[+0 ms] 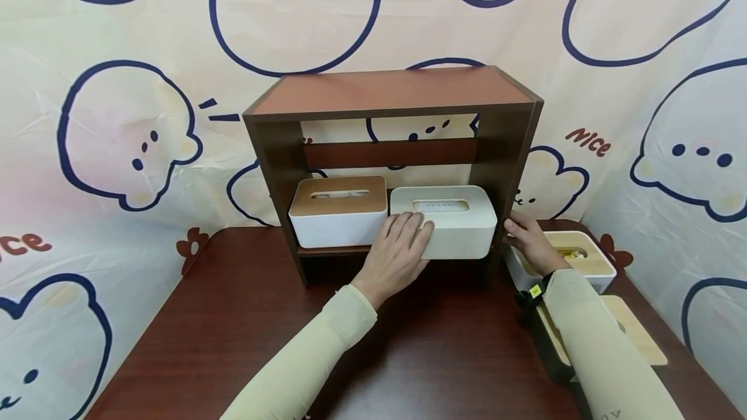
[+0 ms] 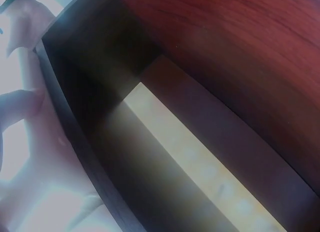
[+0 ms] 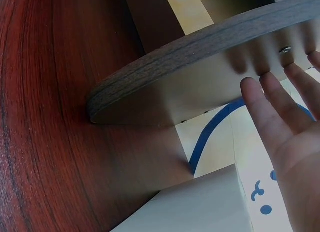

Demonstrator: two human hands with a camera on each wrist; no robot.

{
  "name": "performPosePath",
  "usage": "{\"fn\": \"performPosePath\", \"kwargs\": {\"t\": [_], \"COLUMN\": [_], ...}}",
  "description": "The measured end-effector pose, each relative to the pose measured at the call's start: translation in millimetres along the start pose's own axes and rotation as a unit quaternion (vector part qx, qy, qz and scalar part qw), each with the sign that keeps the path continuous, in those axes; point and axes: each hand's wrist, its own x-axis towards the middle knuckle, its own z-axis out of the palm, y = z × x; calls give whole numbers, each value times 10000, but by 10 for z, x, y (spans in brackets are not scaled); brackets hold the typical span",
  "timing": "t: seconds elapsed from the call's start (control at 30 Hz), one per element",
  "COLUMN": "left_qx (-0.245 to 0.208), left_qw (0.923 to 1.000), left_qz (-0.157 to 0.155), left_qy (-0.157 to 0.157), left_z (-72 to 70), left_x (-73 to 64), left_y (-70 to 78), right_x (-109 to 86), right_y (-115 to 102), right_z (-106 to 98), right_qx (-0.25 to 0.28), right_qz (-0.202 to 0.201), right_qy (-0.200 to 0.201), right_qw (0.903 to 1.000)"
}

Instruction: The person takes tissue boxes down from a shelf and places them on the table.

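Note:
My left hand rests on the front left corner of an all-white tissue box, its fingers lying over the lid's edge. This box stands on the lower shelf of a brown wooden rack, its front close to the shelf's edge. To its left on the same shelf is a white tissue box with a brown lid. With straight fingers, my right hand touches the outer face of the rack's right side panel. Glare washes out the left hand in the left wrist view.
Right of the rack, a white tissue box with a light wood lid stands under my right forearm. Nearer is a dark box with a light wood lid. The dark red wooden table bears everything; a printed cloth hangs behind.

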Motion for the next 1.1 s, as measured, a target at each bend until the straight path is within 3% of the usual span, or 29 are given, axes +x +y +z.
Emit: {"fn": "performPosePath", "kwargs": {"t": [0.47,1.1], "left_qx": [-164,-69], "left_qw": [9998,9999], "left_qz": [63,115], "left_qy": [-96,27], "left_z": [-95,-168], "left_x": [-77,-165], "left_y": [68,123], "right_x": [4,12], "right_y": [6,0], "right_z": [-10,1], "right_qx": [-109,56], "right_qz": [76,-4], "right_qy": [2,46], "right_qw": [9999,10000]}}
